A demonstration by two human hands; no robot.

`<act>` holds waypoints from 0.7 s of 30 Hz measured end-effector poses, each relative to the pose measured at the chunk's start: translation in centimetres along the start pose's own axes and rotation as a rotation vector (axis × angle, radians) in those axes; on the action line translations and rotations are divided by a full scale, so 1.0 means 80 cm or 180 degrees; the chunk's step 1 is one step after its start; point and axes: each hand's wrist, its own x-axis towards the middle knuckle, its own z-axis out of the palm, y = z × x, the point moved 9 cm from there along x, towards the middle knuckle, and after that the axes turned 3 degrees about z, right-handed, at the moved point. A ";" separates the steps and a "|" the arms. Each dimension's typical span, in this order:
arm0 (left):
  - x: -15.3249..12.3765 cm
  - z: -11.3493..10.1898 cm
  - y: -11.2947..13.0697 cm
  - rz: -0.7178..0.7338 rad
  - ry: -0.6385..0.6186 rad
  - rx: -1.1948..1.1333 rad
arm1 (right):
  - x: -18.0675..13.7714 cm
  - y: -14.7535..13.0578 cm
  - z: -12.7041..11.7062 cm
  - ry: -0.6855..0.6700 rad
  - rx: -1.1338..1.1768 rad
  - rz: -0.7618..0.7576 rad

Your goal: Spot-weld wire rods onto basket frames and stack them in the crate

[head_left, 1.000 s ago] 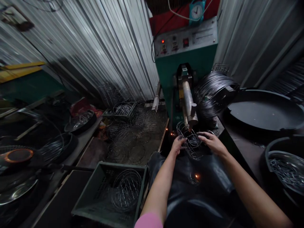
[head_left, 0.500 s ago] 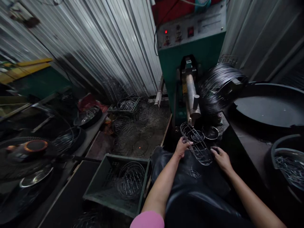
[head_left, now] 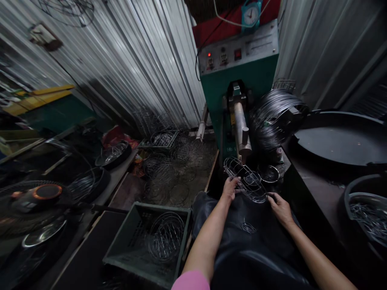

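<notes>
My left hand (head_left: 231,188) is closed on the near side of an open wire frame (head_left: 254,196), made of long curved rods with cross wires. The frame is tilted under the metal arm (head_left: 242,125) of a green machine (head_left: 210,94); whether it touches the tip cannot be made out. At the frame's right end, the fingers of my right hand (head_left: 281,207) pinch together on its rim. Small loose wire rings (head_left: 248,227) lie on the black apron (head_left: 242,245) over my lap. Behind the frame sits a round dish (head_left: 277,174) of small metal parts.
A green crate (head_left: 121,251) with round wire pieces stands at my left. Wire coils (head_left: 273,117) rest right of the machine, beside a large black tray (head_left: 335,145) and a bucket (head_left: 344,203) of metal pieces. A fan (head_left: 45,195) stands far left.
My right hand has come in to the frame's right end and pinches it. The frame has turned flatter and shifted slightly left. The camera view has tilted up a little.
</notes>
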 end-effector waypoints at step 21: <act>0.010 -0.001 -0.002 -0.0014 0.0056 0.0127 | 0.000 0.006 -0.016 0.0129 0.0125 0.0130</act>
